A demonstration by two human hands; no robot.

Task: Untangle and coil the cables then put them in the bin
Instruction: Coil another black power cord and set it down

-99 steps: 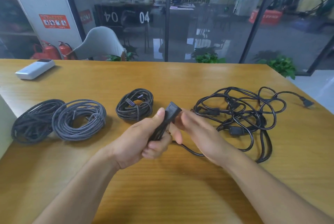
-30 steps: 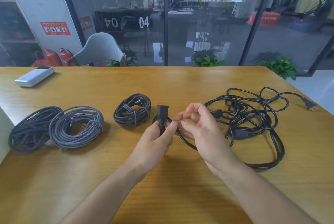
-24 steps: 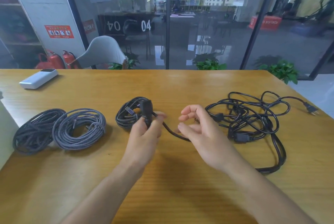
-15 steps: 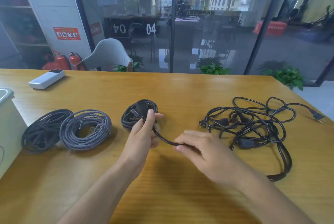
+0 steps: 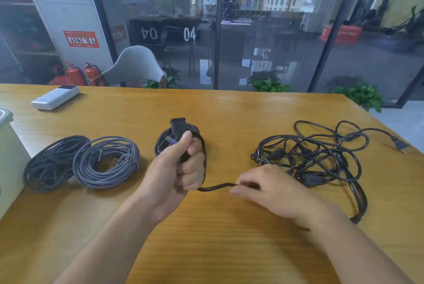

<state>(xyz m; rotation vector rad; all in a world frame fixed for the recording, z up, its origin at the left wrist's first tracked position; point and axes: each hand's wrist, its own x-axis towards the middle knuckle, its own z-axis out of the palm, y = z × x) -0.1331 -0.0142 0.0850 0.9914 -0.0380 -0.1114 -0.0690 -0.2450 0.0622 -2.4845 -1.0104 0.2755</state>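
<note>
**First loop going onto the power cord**

Head view: the left hand [image 5: 176, 169] is now raised at the centre of the frame with its fingers [image 5: 193, 164] curled tight round the black connector [image 5: 177, 126], which pokes up above the fist. A moment ago that hand sat lower and the cord ran straight across to the right; now the power cord [image 5: 215, 187] curves round the outside of the fist and down, so a first loop looks to be forming. That reads as coiling begun, with untangling to follow as slack is drawn.

The right hand [image 5: 268, 188] lies low over the surface [image 5: 229, 111], palm down, its fingers pinched together on the cord just right of centre. Behind it, at the right of the frame, the tangle [image 5: 321, 157] lies unsorted, one plug [image 5: 400, 145] trailing far right. Three coiled cables [image 5: 91, 162] wait at the left, one partly hidden behind the left hand. The bin [image 5: 5, 136] shows only at the left edge.
</note>
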